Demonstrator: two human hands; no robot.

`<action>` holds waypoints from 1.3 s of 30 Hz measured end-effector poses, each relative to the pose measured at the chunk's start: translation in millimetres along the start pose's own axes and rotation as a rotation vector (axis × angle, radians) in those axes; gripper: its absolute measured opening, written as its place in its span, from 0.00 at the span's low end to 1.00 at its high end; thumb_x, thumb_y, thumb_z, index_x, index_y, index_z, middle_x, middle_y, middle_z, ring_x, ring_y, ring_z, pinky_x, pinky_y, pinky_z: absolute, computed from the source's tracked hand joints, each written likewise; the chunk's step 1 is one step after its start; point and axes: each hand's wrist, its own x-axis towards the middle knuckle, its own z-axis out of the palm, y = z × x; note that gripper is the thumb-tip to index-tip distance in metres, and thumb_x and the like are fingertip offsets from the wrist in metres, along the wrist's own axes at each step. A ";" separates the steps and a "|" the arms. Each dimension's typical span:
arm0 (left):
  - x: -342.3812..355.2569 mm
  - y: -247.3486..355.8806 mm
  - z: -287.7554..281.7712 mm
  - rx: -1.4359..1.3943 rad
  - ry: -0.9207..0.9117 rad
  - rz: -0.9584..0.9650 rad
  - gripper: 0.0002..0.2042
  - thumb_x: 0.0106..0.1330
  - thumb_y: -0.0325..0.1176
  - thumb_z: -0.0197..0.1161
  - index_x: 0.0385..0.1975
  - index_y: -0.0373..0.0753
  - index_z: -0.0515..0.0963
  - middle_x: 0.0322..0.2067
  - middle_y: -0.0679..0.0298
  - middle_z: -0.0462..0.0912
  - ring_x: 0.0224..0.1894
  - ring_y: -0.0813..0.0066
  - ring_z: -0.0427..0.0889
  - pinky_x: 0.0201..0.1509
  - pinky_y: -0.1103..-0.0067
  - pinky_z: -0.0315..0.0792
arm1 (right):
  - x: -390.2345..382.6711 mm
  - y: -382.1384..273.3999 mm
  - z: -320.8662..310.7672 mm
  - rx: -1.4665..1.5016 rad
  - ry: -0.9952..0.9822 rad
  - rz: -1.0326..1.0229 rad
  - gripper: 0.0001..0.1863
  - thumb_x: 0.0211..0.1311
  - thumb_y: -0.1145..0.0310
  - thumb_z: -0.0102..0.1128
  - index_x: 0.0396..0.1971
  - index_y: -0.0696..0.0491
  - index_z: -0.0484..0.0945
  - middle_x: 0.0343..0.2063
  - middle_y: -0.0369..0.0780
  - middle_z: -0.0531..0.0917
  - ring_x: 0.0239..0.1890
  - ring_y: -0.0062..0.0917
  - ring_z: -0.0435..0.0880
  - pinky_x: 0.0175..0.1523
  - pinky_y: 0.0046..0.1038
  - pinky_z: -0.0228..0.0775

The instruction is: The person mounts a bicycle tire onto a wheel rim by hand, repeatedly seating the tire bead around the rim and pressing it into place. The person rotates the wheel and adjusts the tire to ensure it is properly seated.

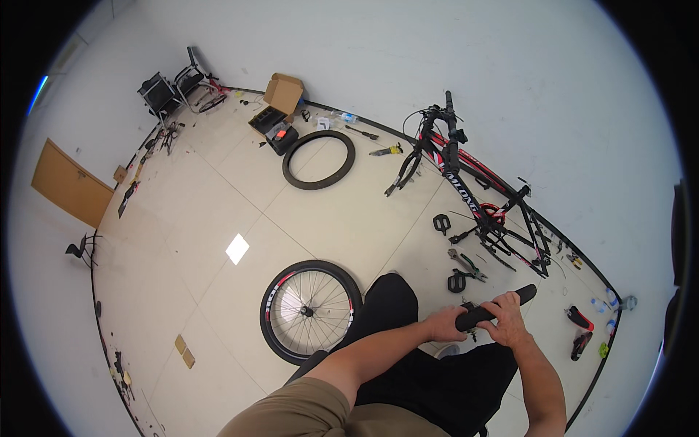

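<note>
My right hand point(508, 320) is wrapped round a thick black rounded bar point(526, 293), whose far end sticks out to the right past my fingers. At the bar's left end my left hand point(443, 325) grips it too, its fingertips partly hidden. Small dark metal parts show just above and below the bar, between my hands; I cannot make out how they join it. Beyond my hands on the floor lie two black pedals point(456, 281) and pliers point(477, 272). A bicycle frame point(466, 191), black and red, without wheels, stands against the wall.
A wheel with a tire point(311, 312) lies left of my knee. Farther off are a loose tire point(318, 160), an opened cardboard box point(283, 93) and a yellow-black tool point(386, 150). Red-black parts point(580, 318) and plastic bottles point(611, 297) lie by the right wall. Chairs point(158, 95) stand far left.
</note>
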 end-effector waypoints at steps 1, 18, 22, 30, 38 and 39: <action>-6.8 19.9 -0.8 0.152 0.113 0.066 0.34 0.50 0.46 0.72 0.57 0.37 0.73 0.44 0.49 0.82 0.47 0.52 0.83 0.55 0.63 0.75 | -2.4 2.6 -0.8 -0.004 0.010 0.018 0.25 0.44 0.56 0.79 0.44 0.49 0.84 0.37 0.41 0.77 0.46 0.40 0.74 0.62 0.46 0.58; 1.0 64.3 4.4 0.258 0.153 -0.070 0.26 0.63 0.54 0.67 0.54 0.44 0.75 0.49 0.50 0.84 0.51 0.48 0.83 0.52 0.58 0.77 | 2.0 -9.6 31.2 -0.016 0.338 0.187 0.10 0.55 0.63 0.68 0.34 0.51 0.86 0.30 0.41 0.82 0.39 0.40 0.79 0.60 0.48 0.63; -0.7 47.2 7.5 0.379 0.254 0.143 0.25 0.62 0.46 0.71 0.56 0.44 0.74 0.41 0.53 0.84 0.43 0.47 0.85 0.44 0.59 0.78 | 5.4 -9.0 48.2 0.119 0.496 0.256 0.11 0.61 0.68 0.64 0.42 0.53 0.85 0.29 0.40 0.83 0.40 0.35 0.82 0.66 0.45 0.63; 23.4 88.3 -1.1 0.597 0.111 -0.146 0.29 0.69 0.61 0.60 0.54 0.39 0.73 0.46 0.47 0.83 0.46 0.42 0.84 0.48 0.56 0.75 | 9.5 0.3 71.3 0.602 1.381 0.824 0.14 0.68 0.72 0.60 0.51 0.59 0.81 0.36 0.37 0.86 0.41 0.27 0.85 0.59 0.31 0.74; 19.0 83.7 -8.1 0.544 0.203 -0.128 0.29 0.72 0.59 0.59 0.52 0.36 0.72 0.34 0.45 0.86 0.39 0.41 0.86 0.43 0.58 0.77 | -6.2 19.0 92.8 2.081 1.214 1.288 0.13 0.68 0.58 0.61 0.39 0.54 0.79 0.33 0.39 0.86 0.37 0.27 0.84 0.46 0.29 0.75; 18.3 78.2 -9.0 0.531 0.212 -0.088 0.27 0.72 0.57 0.59 0.53 0.36 0.72 0.34 0.45 0.86 0.38 0.41 0.86 0.43 0.58 0.77 | -3.9 16.4 87.5 2.163 1.177 1.188 0.14 0.69 0.56 0.60 0.39 0.53 0.79 0.33 0.39 0.86 0.36 0.26 0.84 0.45 0.29 0.75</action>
